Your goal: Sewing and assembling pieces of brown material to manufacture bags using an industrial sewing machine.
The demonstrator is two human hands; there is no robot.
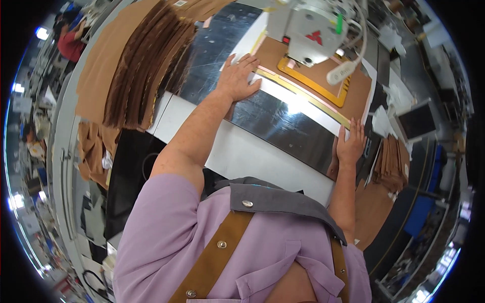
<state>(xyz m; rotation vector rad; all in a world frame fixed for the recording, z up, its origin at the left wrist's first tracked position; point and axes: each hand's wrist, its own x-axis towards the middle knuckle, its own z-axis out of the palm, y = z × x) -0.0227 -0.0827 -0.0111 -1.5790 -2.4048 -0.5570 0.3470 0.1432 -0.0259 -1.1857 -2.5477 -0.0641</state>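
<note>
Template, upper right: probably light, stiffish, slippery; best held by corners. Left hand, right hand: fingers slightly spread.

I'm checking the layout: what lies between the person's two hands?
In the head view, a white band and a yellowish band run between the left hand and right hand.

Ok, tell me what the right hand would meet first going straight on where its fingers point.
The right hand would probably meet the brown panel first, near its closest right corner. Whether it already touches that edge is hard to judge from this one view.
</note>
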